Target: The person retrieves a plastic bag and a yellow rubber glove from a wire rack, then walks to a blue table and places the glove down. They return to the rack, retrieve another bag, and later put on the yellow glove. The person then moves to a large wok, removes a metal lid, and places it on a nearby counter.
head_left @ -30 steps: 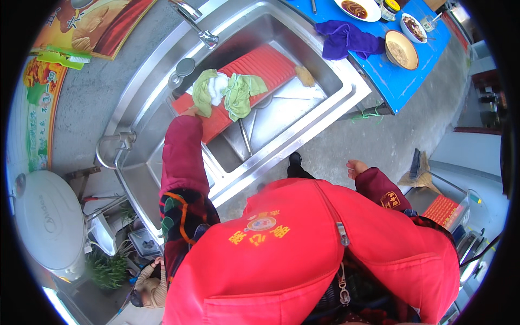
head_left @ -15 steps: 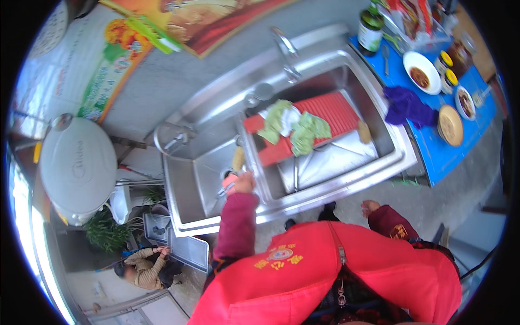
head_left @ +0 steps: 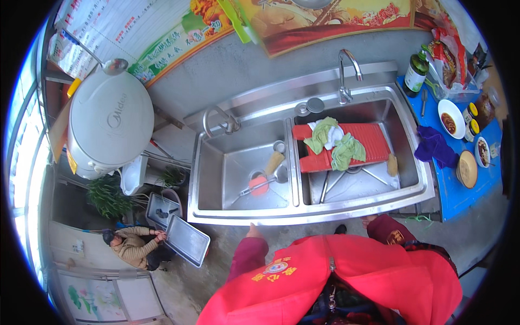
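My left hand (head_left: 253, 231) is just off the sink's front rim, holding nothing that shows, a finger stretched out. My right hand (head_left: 369, 220) is low by the front edge farther right, fingers partly seen, apparently loose and empty. In the left basin (head_left: 230, 162) of the steel sink, a pink-red disc (head_left: 259, 186) lies near the drain. Across it rests a ladle (head_left: 280, 174), beside a beige scrubber (head_left: 274, 161). The right basin contains a red ridged board (head_left: 374, 142) carrying green cloths (head_left: 348, 151) and a white cloth (head_left: 334, 136). Another beige scrubber (head_left: 392, 165) sits beside the board.
Two taps (head_left: 343, 81) rise behind the basins. The blue table (head_left: 460, 189) at right bears bowls, jars, a green bottle (head_left: 416, 73) and a purple cloth (head_left: 435, 147). A white lidded tank (head_left: 111, 119) stands left. Below it, a person (head_left: 132, 244) handles a metal tray (head_left: 187, 238).
My left hand has let go of the pink-red disc and drawn back out of the left basin to the front rim. The view has shifted, showing more wall.
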